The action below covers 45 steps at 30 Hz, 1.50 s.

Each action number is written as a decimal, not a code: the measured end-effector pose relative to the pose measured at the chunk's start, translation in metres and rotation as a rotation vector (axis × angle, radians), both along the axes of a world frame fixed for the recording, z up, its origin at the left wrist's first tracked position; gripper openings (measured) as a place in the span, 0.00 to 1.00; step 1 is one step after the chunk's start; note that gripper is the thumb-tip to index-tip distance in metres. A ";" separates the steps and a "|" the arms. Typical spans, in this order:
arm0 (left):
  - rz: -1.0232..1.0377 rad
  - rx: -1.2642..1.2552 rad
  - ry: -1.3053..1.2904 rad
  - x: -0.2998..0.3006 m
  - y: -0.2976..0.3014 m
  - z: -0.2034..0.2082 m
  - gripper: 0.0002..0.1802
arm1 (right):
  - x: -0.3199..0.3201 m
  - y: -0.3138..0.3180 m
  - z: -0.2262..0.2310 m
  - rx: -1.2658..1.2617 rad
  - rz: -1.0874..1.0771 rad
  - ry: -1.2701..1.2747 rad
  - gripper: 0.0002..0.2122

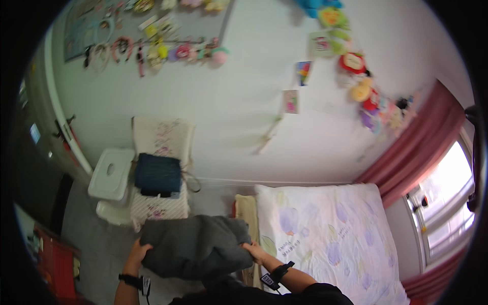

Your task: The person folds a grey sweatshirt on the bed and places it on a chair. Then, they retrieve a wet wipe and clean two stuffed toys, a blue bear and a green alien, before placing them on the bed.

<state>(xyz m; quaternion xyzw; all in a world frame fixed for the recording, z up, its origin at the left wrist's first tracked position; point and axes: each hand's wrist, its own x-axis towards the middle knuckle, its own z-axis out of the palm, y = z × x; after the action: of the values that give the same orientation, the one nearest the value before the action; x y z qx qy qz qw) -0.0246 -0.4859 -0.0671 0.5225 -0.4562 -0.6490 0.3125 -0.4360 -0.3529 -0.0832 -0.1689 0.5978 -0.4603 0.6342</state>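
Between my two hands hangs a folded dark grey cloth (195, 247), thick and soft; whether it is a garment or a blanket I cannot tell. My left hand (137, 252) grips its left end, thumb on top and the other fingers hidden beneath. At the opposite end my right hand (255, 251) pinches the edge the same way. Just beyond the cloth stands a chair (162, 134) draped with a cream floral cover. Folded dark blue jeans (158, 173) lie on its seat, apart from the grey cloth.
A bed (325, 239) with a white floral sheet fills the right side. Left of the chair is a white lidded bin (112, 174). A red cabinet (55, 264) stands at lower left. Pink curtains (406, 147) frame the window. Plush toys (361, 91) hang on the wall.
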 end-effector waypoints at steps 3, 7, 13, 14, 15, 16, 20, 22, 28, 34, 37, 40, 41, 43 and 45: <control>0.079 -0.006 -0.065 0.000 -0.052 -0.026 0.28 | -0.014 -0.072 -0.013 0.066 0.102 -0.001 0.17; 0.143 0.126 -0.094 -0.008 -0.137 -0.036 0.26 | -0.017 -0.171 -0.037 0.006 0.100 -0.056 0.18; 0.223 0.062 -0.325 -0.004 -0.274 -0.018 0.30 | 0.010 -0.326 -0.055 0.046 0.216 0.076 0.23; 0.264 0.094 -0.336 0.001 -0.297 -0.019 0.31 | 0.014 -0.353 -0.060 -0.048 0.261 0.049 0.24; 0.289 0.091 -0.352 0.007 -0.318 -0.020 0.30 | 0.020 -0.377 -0.066 -0.010 0.245 0.058 0.24; 0.320 0.077 -0.362 0.015 -0.338 -0.025 0.30 | 0.026 -0.401 -0.076 -0.059 0.232 0.003 0.25; 0.318 0.034 -0.305 0.056 -0.411 -0.062 0.25 | 0.048 -0.479 -0.127 -0.114 0.253 0.060 0.25; 0.265 -0.003 -0.538 0.061 -0.432 -0.094 0.28 | 0.056 -0.496 -0.150 -0.012 0.272 0.144 0.24; -0.214 -0.088 -0.632 0.028 -0.463 -0.165 0.41 | 0.074 -0.485 -0.184 0.321 0.279 0.265 0.24; -0.153 -0.324 -0.650 0.018 -0.469 -0.186 0.40 | 0.069 -0.384 -0.187 0.310 0.104 0.425 0.20; -0.019 -0.622 -0.611 0.006 -0.466 -0.169 0.32 | 0.076 -0.298 -0.154 0.367 -0.052 0.582 0.16; -0.080 -0.595 -0.358 -0.020 -0.450 -0.136 0.18 | 0.099 -0.207 -0.095 0.402 -0.209 0.464 0.16; -0.209 -0.449 -0.122 -0.030 -0.441 -0.123 0.14 | 0.111 -0.181 -0.074 0.412 -0.248 0.408 0.15; -0.506 -0.356 -0.114 -0.055 -0.418 -0.106 0.10 | 0.135 -0.134 -0.040 0.428 -0.411 0.386 0.13; -0.879 -0.362 -0.169 -0.084 -0.389 -0.089 0.12 | 0.160 -0.090 -0.014 0.396 -0.531 0.390 0.12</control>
<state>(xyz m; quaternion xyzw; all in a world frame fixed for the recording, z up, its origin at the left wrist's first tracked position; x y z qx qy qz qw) -0.1085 -0.8745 -0.1557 0.2683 -0.7631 -0.5852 0.0562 -0.2758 -0.4426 -0.0967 0.0332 0.8074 -0.4433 0.3879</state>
